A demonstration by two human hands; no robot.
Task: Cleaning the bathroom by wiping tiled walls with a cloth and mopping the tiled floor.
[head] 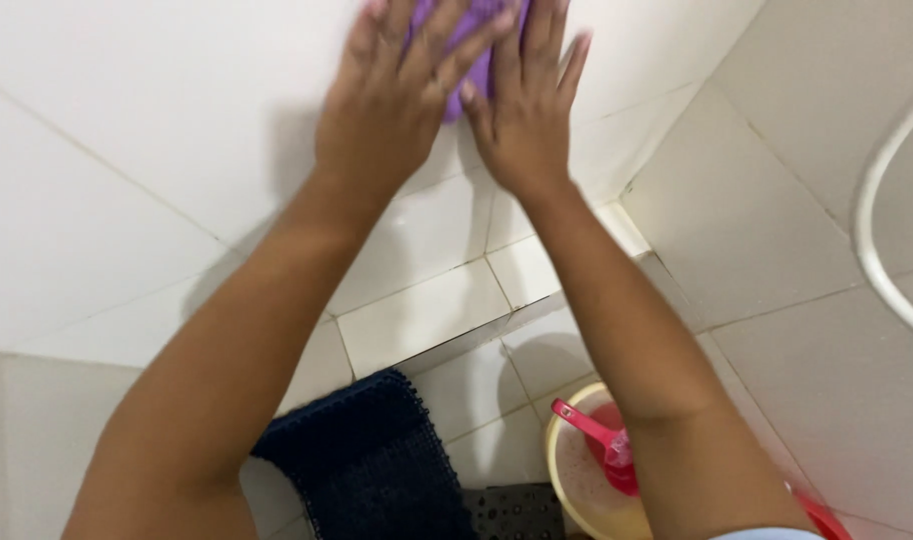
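Note:
Both hands press a purple cloth [474, 62] flat against a white tiled wall [157, 120] at the top of the view. My left hand [402, 90] lies over the cloth's left part with fingers spread. My right hand [527, 100] covers its right part, fingers pointing up. Most of the cloth is hidden under the fingers and by the frame's top edge.
Below, on the white tiled floor [447, 310], lies a dark blue mat [367, 460]. A pale yellow bucket [567, 480] with a pink scoop [602, 440] in it stands beside my right forearm. A white hose [877, 220] curves along the right wall. A dark drain grate [512, 512] sits at the bottom.

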